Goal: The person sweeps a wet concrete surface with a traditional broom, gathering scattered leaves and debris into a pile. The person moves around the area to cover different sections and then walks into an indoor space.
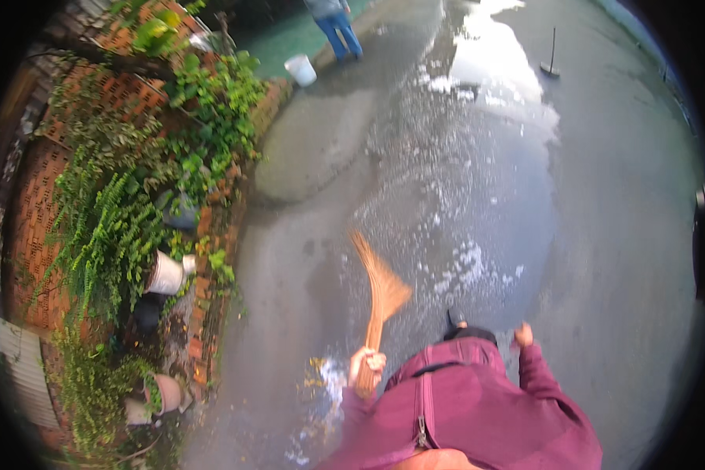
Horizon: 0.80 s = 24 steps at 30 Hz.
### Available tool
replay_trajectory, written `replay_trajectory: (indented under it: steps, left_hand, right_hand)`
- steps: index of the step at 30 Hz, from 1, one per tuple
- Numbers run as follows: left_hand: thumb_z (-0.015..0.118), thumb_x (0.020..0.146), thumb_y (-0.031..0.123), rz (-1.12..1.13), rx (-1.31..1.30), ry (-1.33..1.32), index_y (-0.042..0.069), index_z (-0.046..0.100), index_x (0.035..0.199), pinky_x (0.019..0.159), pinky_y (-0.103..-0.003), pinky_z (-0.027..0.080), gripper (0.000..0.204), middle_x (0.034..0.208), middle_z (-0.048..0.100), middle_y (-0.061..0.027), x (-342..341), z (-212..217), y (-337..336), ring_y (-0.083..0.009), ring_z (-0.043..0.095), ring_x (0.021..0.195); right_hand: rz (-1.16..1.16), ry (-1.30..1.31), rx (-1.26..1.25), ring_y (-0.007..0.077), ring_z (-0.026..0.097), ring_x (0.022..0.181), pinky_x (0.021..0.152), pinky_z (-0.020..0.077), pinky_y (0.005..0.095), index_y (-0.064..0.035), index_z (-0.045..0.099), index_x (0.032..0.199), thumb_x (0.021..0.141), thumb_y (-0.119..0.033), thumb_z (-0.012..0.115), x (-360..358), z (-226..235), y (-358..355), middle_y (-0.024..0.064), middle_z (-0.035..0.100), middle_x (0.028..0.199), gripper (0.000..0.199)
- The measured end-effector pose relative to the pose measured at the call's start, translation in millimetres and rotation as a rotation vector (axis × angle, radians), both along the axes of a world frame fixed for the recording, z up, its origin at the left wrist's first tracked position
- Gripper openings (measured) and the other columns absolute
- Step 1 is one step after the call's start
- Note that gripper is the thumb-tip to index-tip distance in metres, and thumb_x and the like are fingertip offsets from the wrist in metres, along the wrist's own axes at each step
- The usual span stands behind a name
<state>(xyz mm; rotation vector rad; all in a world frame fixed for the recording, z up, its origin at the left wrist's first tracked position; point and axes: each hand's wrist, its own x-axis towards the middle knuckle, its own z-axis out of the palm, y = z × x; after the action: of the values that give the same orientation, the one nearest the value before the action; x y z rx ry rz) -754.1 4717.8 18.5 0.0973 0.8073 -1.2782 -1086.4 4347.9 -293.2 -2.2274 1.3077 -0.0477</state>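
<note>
My left hand [366, 363] is wrapped round the handle of a straw broom [384, 291]. The broom points away from me, its tan bristles fanning out to the right above the wet ground, and I cannot tell whether they touch it. Out to the right of my body, my right hand [523, 335] hangs with fingers that look curled in, and nothing shows in it. Soapy water with white foam [466, 266] covers the concrete [290, 258] ahead of me. One dark shoe [455, 316] shows below my maroon jacket.
A low brick border [204, 313] runs along the left, with leafy plants [106, 211], a white pot [166, 272] and a pink pot [163, 393] behind it. Far ahead are a white bucket [301, 70] and a person in blue trousers [338, 33]. A long-handled brush [551, 69] stands far right.
</note>
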Motion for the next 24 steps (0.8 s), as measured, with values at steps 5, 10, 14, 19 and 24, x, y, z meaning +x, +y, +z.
replay_trajectory:
  steps: [5, 10, 14, 19, 24]
  left_hand:
    - [0.048, 0.077, 0.009, 0.043, 0.145, -0.045, 0.006, 0.035, 0.068, 0.045, -0.019, 0.04, 0.016, 0.059, 0.036, -0.0004, 23.8, -0.7, -53.3, -0.0067, 0.04, 0.048]
    - [0.049, 0.076, 0.008, 0.005, 0.316, -0.153, 0.006, 0.036, 0.071, 0.044, -0.018, 0.04, 0.014, 0.06, 0.039, -0.0013, 40.9, -0.2, -109.9, -0.0064, 0.041, 0.049]
    - [0.05, 0.075, 0.012, -0.048, 0.377, -0.263, 0.007, 0.037, 0.067, 0.044, -0.018, 0.038, 0.016, 0.056, 0.038, 0.0009, 48.2, 13.7, -144.1, -0.0062, 0.04, 0.047]
    - [0.049, 0.075, 0.015, -0.212, 0.344, -0.36, 0.009, 0.038, 0.065, 0.043, -0.017, 0.035, 0.016, 0.053, 0.037, 0.0033, 75.0, 38.2, -194.0, -0.0064, 0.039, 0.046]
    - [0.05, 0.077, 0.007, -0.339, 0.441, -0.664, 0.007, 0.041, 0.07, 0.043, -0.021, 0.035, 0.011, 0.063, 0.043, -0.0046, 98.0, 57.6, -269.2, -0.01, 0.042, 0.049]
  right_hand:
    - [-0.338, -0.529, 0.324, 0.0151, 0.052, 0.047, 0.042, 0.0435, 0.0276, -0.0035, 0.047, 0.098, 0.081, -0.004, 0.038, 135.1, 129.3, -91.9, 0.0084, 0.051, 0.066, 0.02]
    - [-0.426, -0.901, 0.402, 0.0104, 0.049, 0.052, 0.045, 0.045, 0.0241, -0.0074, 0.042, 0.106, 0.085, -0.007, 0.038, 207.9, 199.5, -137.5, 0.0035, 0.045, 0.066, 0.021]
    - [-0.963, -1.093, 1.357, 0.022, 0.052, 0.057, 0.057, 0.048, 0.0368, -0.0027, 0.046, 0.084, 0.084, -0.018, 0.041, 244.9, 195.4, -162.2, 0.0086, 0.049, 0.065, 0.016]
    - [-0.749, -0.784, 1.951, 0.0247, 0.055, 0.064, 0.057, 0.0468, 0.0305, 0.0054, 0.052, 0.078, 0.083, -0.031, 0.043, 306.4, 227.9, -145.0, 0.0172, 0.057, 0.068, 0.038]
    - [-0.148, -0.476, 2.153, 0.0324, 0.044, 0.105, 0.085, 0.0422, 0.0487, 0.0099, 0.007, 0.129, 0.081, -0.048, 0.048, 348.7, 301.3, -84.5, 0.0234, 0.032, 0.116, 0.086]
